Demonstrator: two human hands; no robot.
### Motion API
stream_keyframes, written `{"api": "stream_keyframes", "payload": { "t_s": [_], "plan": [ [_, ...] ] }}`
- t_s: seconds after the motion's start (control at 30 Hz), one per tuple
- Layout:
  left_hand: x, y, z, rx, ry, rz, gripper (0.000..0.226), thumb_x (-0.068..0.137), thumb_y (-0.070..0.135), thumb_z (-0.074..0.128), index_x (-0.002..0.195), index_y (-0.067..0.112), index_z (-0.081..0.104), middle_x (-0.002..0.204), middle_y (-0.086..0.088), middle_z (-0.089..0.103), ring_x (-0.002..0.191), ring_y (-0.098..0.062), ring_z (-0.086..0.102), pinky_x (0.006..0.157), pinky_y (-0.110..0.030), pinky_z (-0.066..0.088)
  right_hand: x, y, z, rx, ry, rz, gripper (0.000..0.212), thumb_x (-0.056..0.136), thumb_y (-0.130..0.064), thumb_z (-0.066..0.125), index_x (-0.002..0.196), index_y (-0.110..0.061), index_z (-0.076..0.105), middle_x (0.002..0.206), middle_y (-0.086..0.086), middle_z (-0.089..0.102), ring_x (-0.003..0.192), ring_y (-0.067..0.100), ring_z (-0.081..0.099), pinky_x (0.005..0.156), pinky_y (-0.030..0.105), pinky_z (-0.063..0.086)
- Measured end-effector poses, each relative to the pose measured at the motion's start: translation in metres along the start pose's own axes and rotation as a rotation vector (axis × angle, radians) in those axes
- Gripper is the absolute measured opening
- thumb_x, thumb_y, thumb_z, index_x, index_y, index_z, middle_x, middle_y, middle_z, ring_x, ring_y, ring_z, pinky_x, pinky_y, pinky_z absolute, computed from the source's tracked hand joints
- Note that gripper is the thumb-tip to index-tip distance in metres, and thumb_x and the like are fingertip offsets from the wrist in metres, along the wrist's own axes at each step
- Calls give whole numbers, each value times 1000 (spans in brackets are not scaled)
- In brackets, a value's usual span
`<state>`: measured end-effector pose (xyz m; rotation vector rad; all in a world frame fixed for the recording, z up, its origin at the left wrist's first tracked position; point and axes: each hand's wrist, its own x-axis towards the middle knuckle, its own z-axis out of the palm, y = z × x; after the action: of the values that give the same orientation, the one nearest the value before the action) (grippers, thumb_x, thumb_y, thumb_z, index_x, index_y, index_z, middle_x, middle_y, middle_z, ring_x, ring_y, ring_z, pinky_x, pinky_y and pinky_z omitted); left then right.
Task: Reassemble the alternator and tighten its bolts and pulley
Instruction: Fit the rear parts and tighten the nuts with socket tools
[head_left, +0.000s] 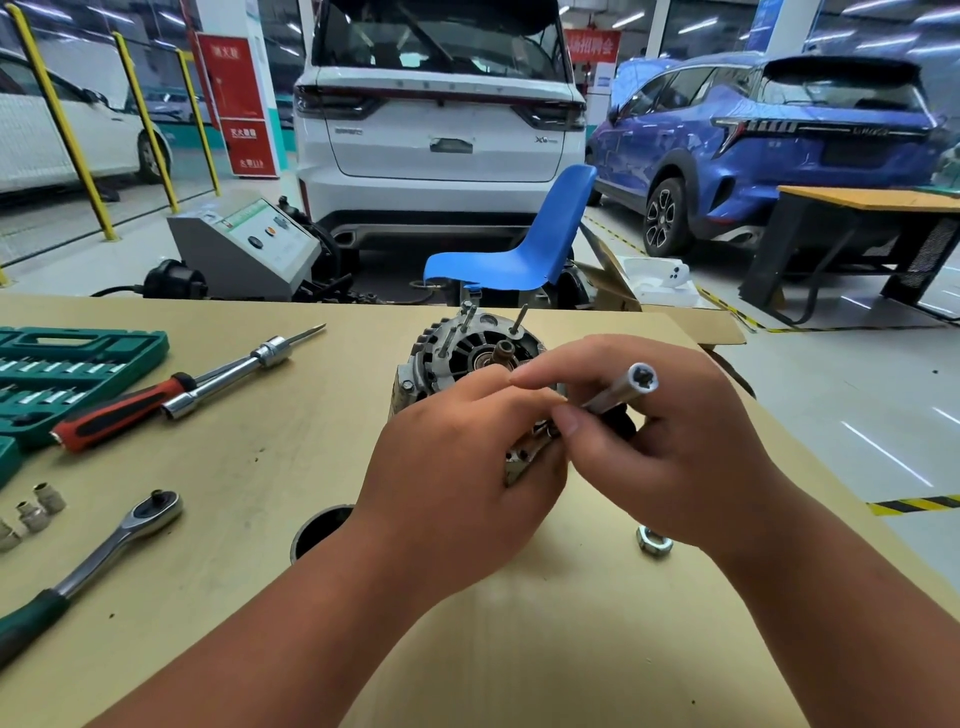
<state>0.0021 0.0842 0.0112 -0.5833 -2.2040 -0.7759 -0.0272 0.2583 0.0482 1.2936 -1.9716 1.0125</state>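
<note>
The ratchet lies on the table, off to the left. My left hand curls over the near side of the alternator, which stands mid-table. My right hand pinches a silver socket tube just above the alternator.

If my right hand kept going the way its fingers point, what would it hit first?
Your right hand, gripping the metal tube, points left, so it would likely meet your left hand first; they look nearly touching. The alternator sits just beyond, though depth is unclear.
</note>
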Motion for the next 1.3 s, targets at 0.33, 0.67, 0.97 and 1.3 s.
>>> {"api": "stream_keyframes", "payload": {
  "t_s": [0.33,0.67,0.97,1.3],
  "plan": [
    [2,-1,3,33,63,0,23,87,37,63,97,20,74,90,6,67,72,-13,57,56,-30,48,-1,3,1,-21,57,58,23,91,2,68,109,-9,77,97,-9,75,86,9,72,77,19,53],
    [1,2,0,0,18,-11,27,87,38,58,97,19,75,99,6,69,77,-21,65,58,-40,54,-1,4,0,10,24,29,24,89,0,70,110,-9,75,87,-43,57,81,-7,64,75,6,42],
    [1,4,-2,-7,-11,-24,26,87,36,59,99,22,77,99,7,66,80,-18,63,60,-38,53,-3,0,0,14,20,7,34,83,5,66,111,-13,73,97,-39,56,84,-5,63,77,9,43],
    [1,3,-1,-22,7,-15,26,86,38,59,101,24,75,97,11,64,77,-13,58,60,-34,51,-2,2,-1,-18,35,22,32,85,9,66,109,-10,75,97,-27,64,84,-5,65,77,8,44]
  ]
}}
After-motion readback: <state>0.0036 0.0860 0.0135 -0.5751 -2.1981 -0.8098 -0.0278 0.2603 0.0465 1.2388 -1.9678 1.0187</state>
